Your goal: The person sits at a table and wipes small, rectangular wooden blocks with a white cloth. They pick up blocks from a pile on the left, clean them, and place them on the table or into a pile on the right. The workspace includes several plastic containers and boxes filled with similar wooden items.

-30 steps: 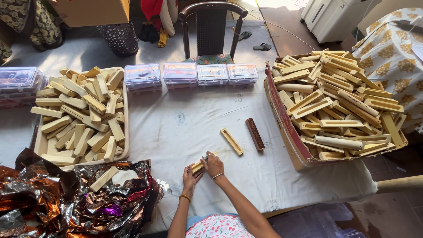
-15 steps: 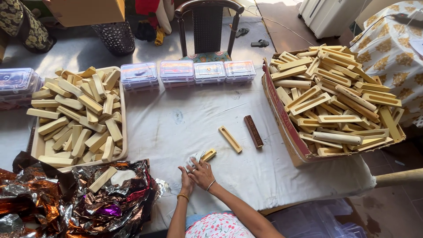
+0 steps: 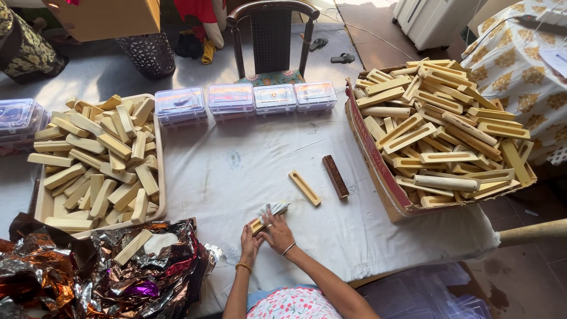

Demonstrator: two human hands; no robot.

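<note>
I see my left hand [image 3: 249,241] and right hand [image 3: 276,231] now closed around the wooden stick [image 3: 257,225], foil wrapper [image 3: 275,208] newly folded over its two o'clock end.

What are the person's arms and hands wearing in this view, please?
Both forearms are bare, with no sleeves showing. The left hand has a gold-coloured bangle at the wrist. The right hand has a thin pale bangle at the wrist and a ring on one finger. No gloves.
</note>
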